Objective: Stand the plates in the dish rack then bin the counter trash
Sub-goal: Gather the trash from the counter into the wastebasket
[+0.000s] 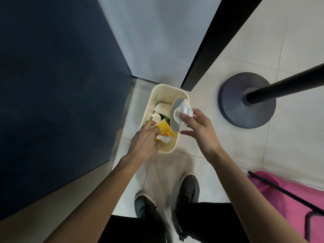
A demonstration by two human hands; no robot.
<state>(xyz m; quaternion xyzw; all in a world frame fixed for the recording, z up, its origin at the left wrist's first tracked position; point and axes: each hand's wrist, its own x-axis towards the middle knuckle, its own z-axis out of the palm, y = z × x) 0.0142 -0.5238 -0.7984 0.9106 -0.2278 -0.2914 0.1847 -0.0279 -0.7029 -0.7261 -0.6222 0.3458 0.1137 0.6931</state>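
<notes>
You stand over the cream waste bin (158,95), which sits on the tiled floor (163,169) beside the dark blue panel (52,102), so both loads can drop straight in; your left hand (142,142) curls round a yellow packet (164,129) and some white scraps, low over the bin's near end; your right hand (198,130) pinches a wad of crumpled white paper (180,113) over the right rim, thumb on top; plates and dish rack are out of view.

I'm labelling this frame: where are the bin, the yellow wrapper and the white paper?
bin (166,95): head view, far inner wall.
yellow wrapper (164,128): head view, flat yellow face.
white paper (177,109): head view, crumpled middle.
</notes>
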